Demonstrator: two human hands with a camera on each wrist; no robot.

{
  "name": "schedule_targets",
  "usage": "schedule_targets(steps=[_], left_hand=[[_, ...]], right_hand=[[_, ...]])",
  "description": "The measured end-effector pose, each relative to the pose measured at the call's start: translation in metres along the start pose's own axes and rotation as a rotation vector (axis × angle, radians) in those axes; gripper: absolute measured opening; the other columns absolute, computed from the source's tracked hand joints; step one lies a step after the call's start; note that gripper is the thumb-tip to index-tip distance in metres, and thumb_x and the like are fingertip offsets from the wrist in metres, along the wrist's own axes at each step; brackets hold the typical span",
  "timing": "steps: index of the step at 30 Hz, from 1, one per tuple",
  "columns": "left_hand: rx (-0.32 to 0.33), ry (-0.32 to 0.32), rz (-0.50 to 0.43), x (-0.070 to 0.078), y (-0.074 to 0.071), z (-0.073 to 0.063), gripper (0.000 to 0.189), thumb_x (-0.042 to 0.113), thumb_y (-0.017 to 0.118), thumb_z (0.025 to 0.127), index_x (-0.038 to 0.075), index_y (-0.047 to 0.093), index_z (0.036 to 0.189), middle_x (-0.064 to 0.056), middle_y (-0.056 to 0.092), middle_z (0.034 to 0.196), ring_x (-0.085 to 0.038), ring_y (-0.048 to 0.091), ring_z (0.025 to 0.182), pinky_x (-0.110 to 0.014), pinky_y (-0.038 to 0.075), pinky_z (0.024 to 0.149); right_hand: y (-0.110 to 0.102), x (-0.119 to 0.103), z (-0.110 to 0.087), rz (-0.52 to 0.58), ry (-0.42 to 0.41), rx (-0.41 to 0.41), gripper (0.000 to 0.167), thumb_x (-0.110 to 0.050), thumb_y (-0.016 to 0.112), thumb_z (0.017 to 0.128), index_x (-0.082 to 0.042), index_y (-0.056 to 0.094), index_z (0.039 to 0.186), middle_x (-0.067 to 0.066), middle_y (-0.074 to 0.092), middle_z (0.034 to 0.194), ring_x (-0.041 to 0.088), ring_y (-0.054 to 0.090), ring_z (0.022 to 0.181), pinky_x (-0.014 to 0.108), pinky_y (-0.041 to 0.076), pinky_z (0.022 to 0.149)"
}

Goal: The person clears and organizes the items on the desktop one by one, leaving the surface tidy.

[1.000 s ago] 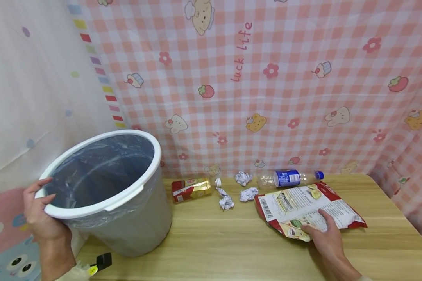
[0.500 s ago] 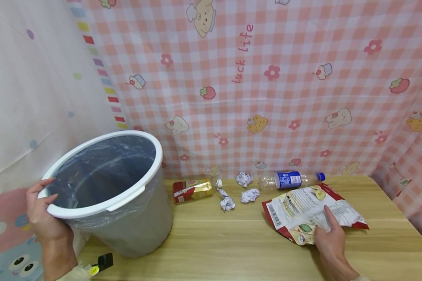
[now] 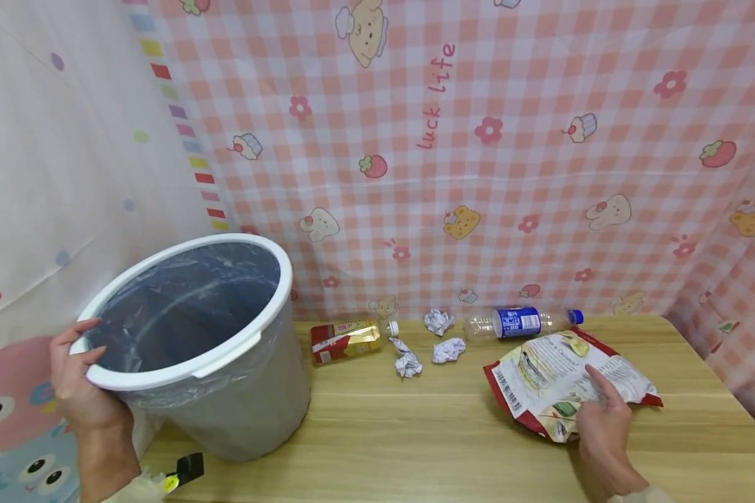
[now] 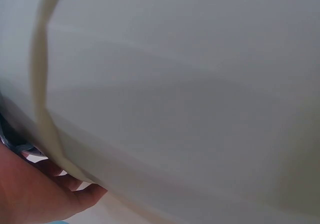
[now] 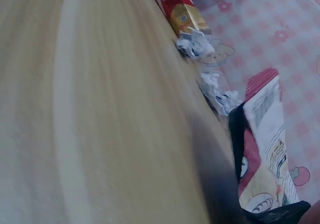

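Observation:
On the left of the head view, my left hand (image 3: pixel 88 377) grips the white rim of a grey trash can (image 3: pixel 245 398) lined with a clear plastic bag. The can leans, its mouth facing up and toward me. In the left wrist view its pale wall (image 4: pixel 170 99) fills most of the picture. My right hand (image 3: pixel 607 426) holds the near edge of a red and white snack bag (image 3: pixel 560 377), index finger lying along the top. The fingers under the bag are hidden. From the right wrist, the snack bag (image 5: pixel 270 149) appears at the lower right.
Along the back of the wooden table (image 3: pixel 415 440) lie a red and gold drink pouch (image 3: pixel 346 341) with a white cap, crumpled paper balls (image 3: pixel 448 350), and a clear plastic bottle (image 3: pixel 519 322) with a blue label. A checked curtain (image 3: pixel 390 140) hangs behind them.
The snack bag's left end has shifted right and toward me, and my right hand has moved slightly right along with it. My left hand keeps its grip on the trash can.

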State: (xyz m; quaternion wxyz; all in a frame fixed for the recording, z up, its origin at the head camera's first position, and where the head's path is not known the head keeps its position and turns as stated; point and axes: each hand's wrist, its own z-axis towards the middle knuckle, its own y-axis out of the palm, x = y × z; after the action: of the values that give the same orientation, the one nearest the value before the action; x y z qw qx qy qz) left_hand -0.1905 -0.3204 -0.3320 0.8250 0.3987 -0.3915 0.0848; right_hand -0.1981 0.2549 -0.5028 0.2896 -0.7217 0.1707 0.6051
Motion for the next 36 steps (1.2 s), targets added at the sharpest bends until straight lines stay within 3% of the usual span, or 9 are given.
schedule_targets(steps=[6, 10, 12, 15, 18, 20, 22, 28, 36], left_hand=[[-0.001, 0.000, -0.037, -0.001, 0.000, 0.000, 0.030, -0.002, 0.037, 0.088, -0.004, 0.062, 0.105, -0.019, 0.056, 0.117, -0.025, 0.057, 0.102, -0.024, 0.050, 0.078], [-0.003, -0.001, -0.040, -0.001, 0.000, 0.000, 0.030, -0.002, 0.037, 0.089, -0.004, 0.062, 0.106, -0.019, 0.056, 0.118, -0.026, 0.058, 0.102, -0.024, 0.050, 0.078], [-0.003, 0.001, -0.036, -0.002, -0.001, 0.000, 0.030, -0.002, 0.038, 0.089, -0.004, 0.062, 0.106, -0.020, 0.056, 0.118, -0.026, 0.058, 0.102, -0.024, 0.051, 0.077], [-0.006, 0.004, -0.014, -0.002, -0.001, 0.000, 0.031, -0.002, 0.038, 0.089, -0.003, 0.062, 0.107, -0.019, 0.056, 0.118, -0.025, 0.058, 0.103, -0.024, 0.050, 0.078], [-0.010, 0.008, -0.001, -0.002, -0.001, 0.000, 0.031, -0.001, 0.038, 0.089, -0.003, 0.062, 0.107, -0.019, 0.056, 0.118, -0.025, 0.057, 0.103, -0.024, 0.050, 0.078], [-0.009, 0.007, -0.002, -0.002, -0.001, 0.000, 0.031, -0.001, 0.038, 0.089, -0.003, 0.063, 0.107, -0.018, 0.056, 0.118, -0.025, 0.057, 0.103, -0.024, 0.050, 0.078], [-0.007, 0.004, -0.011, -0.002, -0.001, 0.000, 0.030, -0.001, 0.038, 0.089, -0.003, 0.063, 0.107, -0.019, 0.056, 0.118, -0.025, 0.058, 0.102, -0.024, 0.050, 0.078], [-0.007, 0.001, -0.034, -0.002, 0.000, -0.001, 0.029, -0.002, 0.039, 0.089, -0.004, 0.062, 0.106, -0.019, 0.057, 0.117, -0.025, 0.059, 0.101, -0.024, 0.051, 0.077], [-0.008, 0.009, -0.016, -0.001, 0.000, -0.001, 0.029, -0.002, 0.038, 0.089, -0.003, 0.062, 0.106, -0.020, 0.056, 0.118, -0.025, 0.058, 0.102, -0.024, 0.051, 0.078]], right_hand=[[-0.002, -0.002, 0.009, 0.065, -0.040, 0.070, 0.071, 0.012, 0.029, 0.081, -0.014, 0.053, 0.143, 0.010, 0.041, 0.151, 0.015, 0.040, 0.115, 0.012, 0.033, 0.059], [-0.002, -0.004, 0.014, 0.115, -0.066, 0.098, 0.060, 0.008, 0.029, 0.087, -0.012, 0.060, 0.134, 0.008, 0.049, 0.137, 0.011, 0.043, 0.107, 0.010, 0.035, 0.068], [-0.004, -0.007, 0.016, 0.120, -0.065, 0.097, 0.047, 0.001, 0.033, 0.093, -0.014, 0.060, 0.128, 0.010, 0.049, 0.134, 0.009, 0.043, 0.107, 0.010, 0.036, 0.074], [-0.006, -0.011, 0.019, 0.081, -0.061, 0.076, 0.031, -0.018, 0.047, 0.100, -0.014, 0.055, 0.130, 0.015, 0.044, 0.140, 0.017, 0.043, 0.119, 0.017, 0.035, 0.095], [-0.008, -0.016, 0.021, 0.004, -0.059, 0.032, 0.056, -0.035, 0.062, 0.096, -0.010, 0.043, 0.142, 0.018, 0.035, 0.153, 0.026, 0.032, 0.137, 0.032, 0.024, 0.114], [-0.009, -0.019, 0.022, -0.034, -0.075, 0.000, 0.074, -0.034, 0.069, 0.091, -0.007, 0.033, 0.149, 0.018, 0.029, 0.157, 0.030, 0.025, 0.144, 0.042, 0.017, 0.119], [-0.009, -0.022, 0.023, -0.058, -0.102, -0.021, 0.081, -0.029, 0.074, 0.088, -0.007, 0.028, 0.151, 0.018, 0.024, 0.160, 0.032, 0.021, 0.146, 0.045, 0.014, 0.120], [-0.011, -0.029, 0.023, -0.107, -0.208, -0.023, 0.085, -0.011, 0.077, 0.083, -0.005, 0.027, 0.151, 0.021, 0.028, 0.157, 0.035, 0.025, 0.143, 0.047, 0.016, 0.120], [-0.013, -0.040, 0.020, -0.112, -0.215, -0.034, 0.082, -0.010, 0.075, 0.085, -0.006, 0.027, 0.151, 0.022, 0.031, 0.154, 0.034, 0.029, 0.138, 0.046, 0.019, 0.117]])
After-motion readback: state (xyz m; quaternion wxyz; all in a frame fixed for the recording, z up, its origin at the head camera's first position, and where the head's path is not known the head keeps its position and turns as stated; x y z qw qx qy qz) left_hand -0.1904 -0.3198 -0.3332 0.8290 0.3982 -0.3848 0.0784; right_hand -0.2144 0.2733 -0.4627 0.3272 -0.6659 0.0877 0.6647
